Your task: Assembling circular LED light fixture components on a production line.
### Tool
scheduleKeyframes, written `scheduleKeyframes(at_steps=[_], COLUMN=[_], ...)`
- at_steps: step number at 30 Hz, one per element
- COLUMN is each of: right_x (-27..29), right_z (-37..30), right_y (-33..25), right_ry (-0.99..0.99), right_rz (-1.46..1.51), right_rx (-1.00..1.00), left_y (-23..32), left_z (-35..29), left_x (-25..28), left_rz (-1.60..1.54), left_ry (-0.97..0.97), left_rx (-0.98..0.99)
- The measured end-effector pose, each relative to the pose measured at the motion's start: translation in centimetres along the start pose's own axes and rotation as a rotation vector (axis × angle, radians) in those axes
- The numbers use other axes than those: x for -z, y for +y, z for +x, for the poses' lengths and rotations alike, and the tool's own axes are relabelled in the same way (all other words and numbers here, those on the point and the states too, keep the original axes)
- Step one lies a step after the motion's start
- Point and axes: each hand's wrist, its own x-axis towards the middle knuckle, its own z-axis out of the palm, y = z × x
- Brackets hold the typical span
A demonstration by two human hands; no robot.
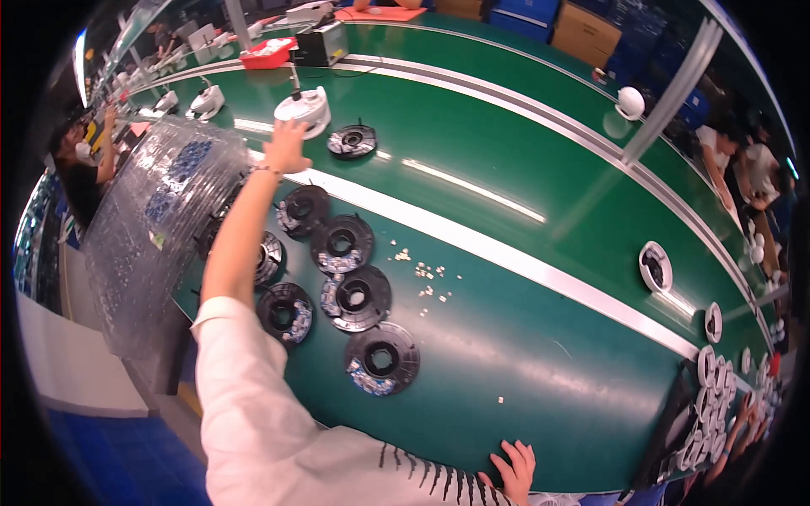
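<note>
My left hand is stretched out to the far left, its fingers apart. Its fingertips overlap the near edge of a white rounded housing with an upright stem; I cannot tell whether they touch. Just right of that hand, a black round base with parts on it lies on the green belt. Below my outstretched arm several black ring-shaped bases with circuit boards lie on the green bench. My right hand rests at the bench's near edge with fingers spread, holding nothing.
Small pale pieces are scattered mid-bench. A clear plastic-wrapped stack stands left. White ring-shaped parts crowd the right end. More white housings, a red bin and a metal post stand farther off. Other people work around.
</note>
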Motion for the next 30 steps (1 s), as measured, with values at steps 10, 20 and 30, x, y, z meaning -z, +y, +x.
scheduleKeyframes(at_steps=[10,20,30], right_x=[0.5,0.3,-0.5], right_z=[-0.6,-1.2,-1.3], right_y=[-0.1,0.0,1.4], right_ry=[0.051,0.142,0.173], right_rz=[-0.115,0.035,0.096], right_rx=[-0.11,-0.052,0.09], left_y=[10.0,11.7,12.7], left_z=[2.6,-15.4,-41.0], left_x=[-3.9,10.9,12.8], left_rz=[-0.272,-0.431,-0.578], left_ry=[0.054,0.236,0.184], left_rx=[-0.441,-0.617,-0.233])
